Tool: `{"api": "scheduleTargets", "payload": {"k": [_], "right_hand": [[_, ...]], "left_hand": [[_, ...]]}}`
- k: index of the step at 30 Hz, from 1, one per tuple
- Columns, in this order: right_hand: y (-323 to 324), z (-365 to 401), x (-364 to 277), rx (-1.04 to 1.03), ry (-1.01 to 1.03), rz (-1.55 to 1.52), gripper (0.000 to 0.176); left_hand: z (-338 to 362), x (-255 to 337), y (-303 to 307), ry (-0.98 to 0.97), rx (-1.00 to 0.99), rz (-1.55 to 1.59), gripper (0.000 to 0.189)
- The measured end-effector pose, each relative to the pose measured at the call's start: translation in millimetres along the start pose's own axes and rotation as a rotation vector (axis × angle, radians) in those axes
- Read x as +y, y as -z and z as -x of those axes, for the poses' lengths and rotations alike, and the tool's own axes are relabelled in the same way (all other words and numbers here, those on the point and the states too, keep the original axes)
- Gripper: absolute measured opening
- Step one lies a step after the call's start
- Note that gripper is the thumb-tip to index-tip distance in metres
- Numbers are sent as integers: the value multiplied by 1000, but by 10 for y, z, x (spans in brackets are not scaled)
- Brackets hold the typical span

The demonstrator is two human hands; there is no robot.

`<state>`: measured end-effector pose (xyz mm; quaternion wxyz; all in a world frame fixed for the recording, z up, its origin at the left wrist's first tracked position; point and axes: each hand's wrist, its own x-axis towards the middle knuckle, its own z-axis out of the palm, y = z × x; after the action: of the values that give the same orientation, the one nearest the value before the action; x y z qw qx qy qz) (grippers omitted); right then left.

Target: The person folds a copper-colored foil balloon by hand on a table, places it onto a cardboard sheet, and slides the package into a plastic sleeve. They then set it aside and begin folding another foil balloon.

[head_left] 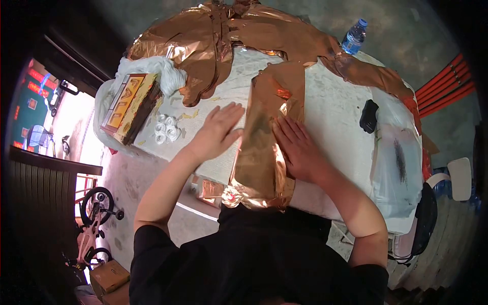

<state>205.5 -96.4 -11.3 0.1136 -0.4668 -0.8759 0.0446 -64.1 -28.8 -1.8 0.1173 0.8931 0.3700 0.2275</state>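
A long strip of shiny copper-coloured foil (pixel 262 147) lies down the middle of the white-covered table (pixel 340 107), its near end hanging over the front edge. My left hand (pixel 218 132) is stretched out beside the strip's left edge, with thumb and fingers apart. On the other side, my right hand (pixel 300 152) lies flat with its fingertips on the foil's right edge. Neither hand grips anything. Larger crumpled sheets of the same copper foil (pixel 279 33) spread over the far side of the table.
Left on the table are a yellow-and-brown lettered box (pixel 129 107), a white plastic bag (pixel 165 71) and several white rolls (pixel 165 129). To the right lie a black object (pixel 369 116) and a clear plastic packet (pixel 399 173). A water bottle (pixel 354 38) stands at the far edge.
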Motion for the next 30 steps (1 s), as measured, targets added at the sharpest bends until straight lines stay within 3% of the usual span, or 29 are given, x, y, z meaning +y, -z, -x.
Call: {"api": "scheduleTargets", "payload": {"k": [3, 7, 9, 12, 14, 21, 23, 26, 30], "right_hand": [[67, -11, -35, -59, -30, -51, 67], [7, 2, 19, -44, 0, 14, 69], [-16, 10, 34, -76, 10, 99, 70], [-8, 6, 32, -94, 7, 92, 72], [4, 4, 21, -55, 7, -13, 61], [104, -16, 15, -42, 8, -72, 62], [170, -37, 38, -31, -177, -526, 62], [91, -11, 84, 125, -117, -698, 60], [145, -13, 50, 154, -22, -574, 58]], "left_hand": [[-41, 123, 8, -23, -230, -45, 59], [-93, 158, 15, -55, -225, 69, 58], [-114, 145, 35, -123, -333, -14, 62], [-141, 134, 57, -157, -357, -44, 69], [-170, 123, 63, -172, -361, -31, 73], [-184, 80, 45, -189, -373, 8, 85], [-184, 68, 44, -187, -378, 9, 87], [-189, 70, 52, -190, -385, 5, 89], [-189, 96, 68, -184, -388, -4, 92]]}}
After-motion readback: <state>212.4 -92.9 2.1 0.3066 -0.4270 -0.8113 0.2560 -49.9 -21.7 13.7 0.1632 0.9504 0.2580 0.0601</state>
